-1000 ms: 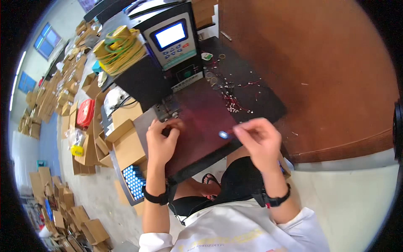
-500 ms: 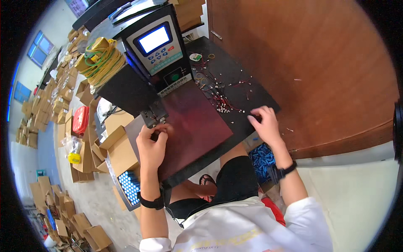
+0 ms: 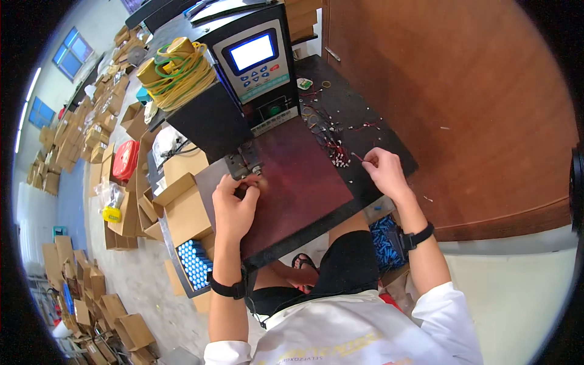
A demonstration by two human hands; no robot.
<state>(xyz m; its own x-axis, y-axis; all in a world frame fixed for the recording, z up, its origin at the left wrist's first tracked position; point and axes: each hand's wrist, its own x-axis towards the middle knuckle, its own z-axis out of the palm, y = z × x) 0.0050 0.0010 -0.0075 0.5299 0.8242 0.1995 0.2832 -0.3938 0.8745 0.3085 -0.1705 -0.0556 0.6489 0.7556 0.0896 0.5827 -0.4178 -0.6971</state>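
A small pale part (image 3: 258, 180) is pinched in the grip of the left hand (image 3: 236, 204) and held against the metal head (image 3: 244, 164) at the foot of the machine (image 3: 252, 67), at about 10 o'clock from the centre of the dark red mat (image 3: 298, 182). The right hand (image 3: 384, 171) is seen at 3 o'clock of the mat, its fingertips pressed together on a thin red-wired piece (image 3: 358, 157) at the edge of a scatter of small wired parts (image 3: 328, 131) on the black table (image 3: 389, 152) — what exactly is held is too small to tell. A lit blue screen (image 3: 250, 52) is carried on the machine's front, and yellow-and-green cable coils (image 3: 176, 70) lie at its 9 o'clock. A tray of blue cylindrical cells (image 3: 196, 263) is seen on the floor at 7 o'clock — cardboard boxes (image 3: 182, 201) stand beside it.
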